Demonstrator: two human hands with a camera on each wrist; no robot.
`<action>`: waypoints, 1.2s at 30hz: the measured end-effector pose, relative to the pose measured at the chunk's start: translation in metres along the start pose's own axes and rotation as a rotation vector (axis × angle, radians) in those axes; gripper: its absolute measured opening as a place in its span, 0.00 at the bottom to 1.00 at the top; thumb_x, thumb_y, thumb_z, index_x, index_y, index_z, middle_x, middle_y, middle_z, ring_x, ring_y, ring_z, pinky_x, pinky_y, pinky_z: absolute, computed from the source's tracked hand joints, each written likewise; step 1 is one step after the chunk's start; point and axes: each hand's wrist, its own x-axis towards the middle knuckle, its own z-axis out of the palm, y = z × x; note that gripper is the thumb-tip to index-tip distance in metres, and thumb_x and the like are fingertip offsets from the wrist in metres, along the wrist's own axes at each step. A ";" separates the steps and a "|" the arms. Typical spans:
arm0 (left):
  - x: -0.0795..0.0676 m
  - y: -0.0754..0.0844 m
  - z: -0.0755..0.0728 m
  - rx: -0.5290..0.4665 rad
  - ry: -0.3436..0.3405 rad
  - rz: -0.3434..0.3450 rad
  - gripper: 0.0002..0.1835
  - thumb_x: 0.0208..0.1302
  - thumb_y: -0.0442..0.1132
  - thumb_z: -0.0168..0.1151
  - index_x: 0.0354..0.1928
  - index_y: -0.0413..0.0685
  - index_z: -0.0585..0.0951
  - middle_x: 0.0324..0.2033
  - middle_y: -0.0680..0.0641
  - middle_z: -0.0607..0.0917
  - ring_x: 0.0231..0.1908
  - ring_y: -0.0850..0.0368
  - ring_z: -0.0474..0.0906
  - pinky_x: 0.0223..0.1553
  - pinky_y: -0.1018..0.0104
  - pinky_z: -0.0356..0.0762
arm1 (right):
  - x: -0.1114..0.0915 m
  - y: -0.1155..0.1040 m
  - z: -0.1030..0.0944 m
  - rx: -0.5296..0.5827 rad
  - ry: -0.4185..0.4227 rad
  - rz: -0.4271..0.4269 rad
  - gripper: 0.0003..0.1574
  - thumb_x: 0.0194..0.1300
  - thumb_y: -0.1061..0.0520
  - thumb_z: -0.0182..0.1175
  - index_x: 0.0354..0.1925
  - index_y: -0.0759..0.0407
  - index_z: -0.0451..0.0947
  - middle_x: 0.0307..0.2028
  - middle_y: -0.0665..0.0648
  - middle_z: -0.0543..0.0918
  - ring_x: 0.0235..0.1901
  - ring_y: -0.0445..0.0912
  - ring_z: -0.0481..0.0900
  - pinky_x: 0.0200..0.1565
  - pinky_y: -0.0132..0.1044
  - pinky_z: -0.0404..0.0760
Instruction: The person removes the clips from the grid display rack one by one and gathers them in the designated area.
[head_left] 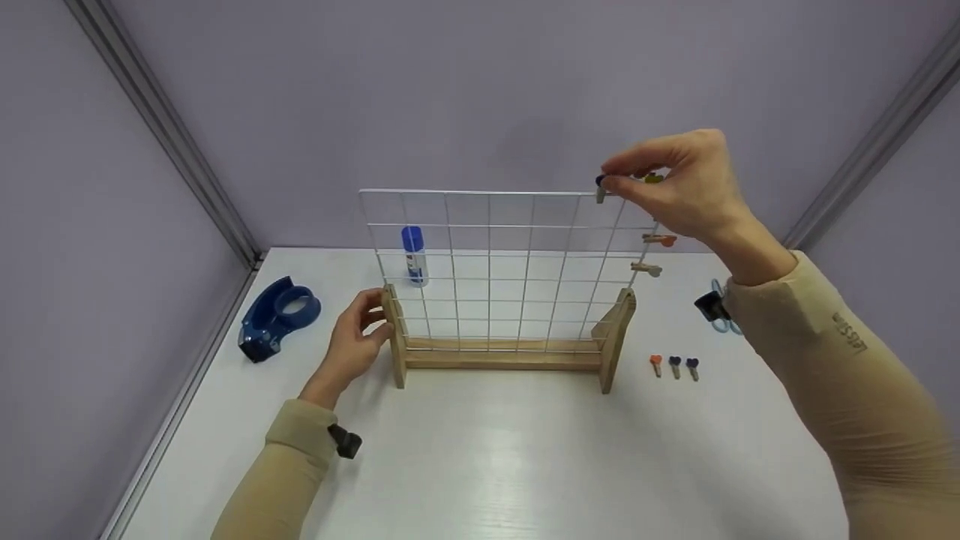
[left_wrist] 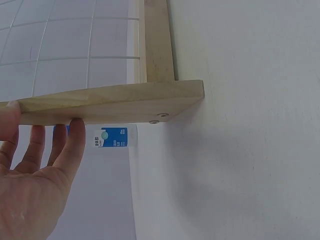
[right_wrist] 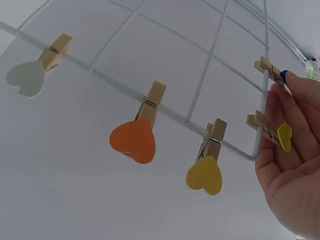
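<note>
Tape dispenser (head_left: 259,326), dark blue, lies at the far left of the white counter (head_left: 487,457). Next to it, the left hand (head_left: 355,339) grips the left wooden upright (head_left: 398,352) of the stand, thumb on its edge and fingertips against the outer face. Behind this upright stands a glue stick (head_left: 415,262) with a blue cap. White wire grid (head_left: 489,280) rises between the two uprights. Near its upper right corner, the right hand (head_left: 694,184) pinches a blue-heart clothespin (head_left: 600,193) between thumb and fingers, its wooden tip at the top wire. One yellow-heart clothespin (right_wrist: 284,137) is clipped beside it, close to the palm. Along the right edge wire, from bottom to top, sit a pale-heart clothespin (right_wrist: 26,79), an orange-heart clothespin (right_wrist: 135,140) and a second yellow-heart clothespin (right_wrist: 205,175). Farther right, three loose clothespins (head_left: 676,367), one orange and two dark blue, lie in a row.
</note>
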 end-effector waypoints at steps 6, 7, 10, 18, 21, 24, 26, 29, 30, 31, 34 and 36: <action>-0.001 0.000 0.000 0.001 0.002 0.000 0.31 0.75 0.19 0.60 0.77 0.41 0.73 0.73 0.35 0.80 0.73 0.38 0.80 0.71 0.60 0.84 | 0.001 0.005 0.003 0.047 0.068 -0.032 0.06 0.63 0.71 0.74 0.36 0.65 0.96 0.34 0.59 0.97 0.31 0.27 0.91 0.39 0.21 0.88; -0.001 0.000 0.000 0.000 0.002 0.000 0.31 0.75 0.19 0.60 0.77 0.41 0.74 0.73 0.35 0.80 0.73 0.38 0.80 0.71 0.61 0.84 | 0.001 0.006 0.003 0.056 0.080 -0.033 0.06 0.63 0.72 0.74 0.36 0.65 0.96 0.33 0.56 0.97 0.31 0.27 0.91 0.40 0.22 0.88; -0.001 0.000 0.001 -0.012 0.000 0.002 0.31 0.75 0.19 0.60 0.77 0.40 0.73 0.73 0.34 0.79 0.73 0.37 0.80 0.68 0.66 0.84 | 0.001 0.005 0.002 0.077 0.115 -0.049 0.08 0.61 0.73 0.75 0.33 0.63 0.96 0.31 0.53 0.97 0.31 0.28 0.91 0.41 0.22 0.88; 0.000 -0.001 0.002 -0.017 0.006 0.001 0.31 0.75 0.18 0.58 0.78 0.38 0.72 0.73 0.33 0.79 0.73 0.36 0.79 0.67 0.70 0.84 | -0.012 -0.009 -0.008 0.219 0.115 -0.158 0.03 0.59 0.73 0.76 0.32 0.69 0.94 0.31 0.58 0.97 0.32 0.33 0.92 0.43 0.26 0.89; 0.000 -0.001 0.001 -0.012 0.005 0.004 0.32 0.74 0.18 0.59 0.77 0.38 0.72 0.73 0.33 0.79 0.72 0.36 0.80 0.69 0.64 0.84 | -0.022 -0.013 -0.009 0.313 0.104 -0.177 0.02 0.60 0.73 0.77 0.33 0.74 0.92 0.32 0.53 0.97 0.33 0.36 0.93 0.41 0.26 0.90; 0.001 -0.002 0.000 -0.008 0.006 0.012 0.32 0.74 0.18 0.59 0.77 0.38 0.72 0.72 0.32 0.80 0.72 0.36 0.80 0.69 0.65 0.84 | -0.036 -0.012 -0.009 0.374 0.096 -0.179 0.04 0.60 0.75 0.77 0.34 0.78 0.90 0.32 0.49 0.97 0.34 0.37 0.94 0.43 0.26 0.91; 0.000 -0.002 0.000 -0.011 0.009 0.020 0.31 0.74 0.18 0.58 0.77 0.37 0.73 0.72 0.32 0.80 0.72 0.35 0.80 0.68 0.70 0.83 | -0.047 -0.009 -0.010 0.377 0.087 -0.181 0.05 0.61 0.74 0.78 0.35 0.79 0.90 0.34 0.49 0.97 0.35 0.37 0.94 0.43 0.25 0.90; 0.000 -0.002 0.000 -0.015 0.013 0.017 0.31 0.73 0.18 0.59 0.76 0.38 0.73 0.71 0.33 0.80 0.71 0.36 0.81 0.69 0.68 0.82 | -0.064 -0.002 -0.013 0.328 0.083 -0.168 0.04 0.61 0.75 0.77 0.36 0.78 0.91 0.35 0.47 0.97 0.37 0.36 0.93 0.46 0.25 0.90; 0.000 -0.002 -0.001 -0.015 0.014 0.014 0.31 0.73 0.18 0.59 0.76 0.38 0.73 0.71 0.33 0.80 0.71 0.36 0.81 0.70 0.65 0.83 | -0.069 0.001 -0.014 0.313 0.081 -0.159 0.04 0.62 0.75 0.77 0.37 0.77 0.91 0.36 0.47 0.97 0.38 0.36 0.93 0.47 0.25 0.89; -0.001 -0.002 -0.001 -0.014 0.015 0.011 0.31 0.73 0.18 0.59 0.76 0.38 0.74 0.71 0.33 0.80 0.71 0.36 0.81 0.72 0.62 0.83 | -0.075 0.004 -0.016 0.300 0.080 -0.147 0.04 0.62 0.76 0.76 0.37 0.77 0.91 0.37 0.46 0.97 0.39 0.36 0.94 0.47 0.24 0.89; -0.002 -0.002 -0.003 -0.009 0.014 -0.002 0.31 0.74 0.19 0.60 0.76 0.39 0.73 0.71 0.34 0.80 0.72 0.37 0.80 0.75 0.50 0.82 | -0.089 0.015 -0.019 0.281 0.089 -0.103 0.08 0.60 0.81 0.73 0.38 0.78 0.91 0.38 0.44 0.97 0.41 0.36 0.94 0.47 0.23 0.89; -0.002 -0.002 -0.004 -0.005 0.017 -0.006 0.31 0.74 0.19 0.60 0.76 0.39 0.73 0.72 0.34 0.80 0.72 0.37 0.80 0.74 0.51 0.82 | -0.099 0.023 -0.021 0.257 0.097 -0.075 0.09 0.60 0.82 0.72 0.39 0.77 0.91 0.38 0.43 0.97 0.41 0.35 0.94 0.47 0.22 0.89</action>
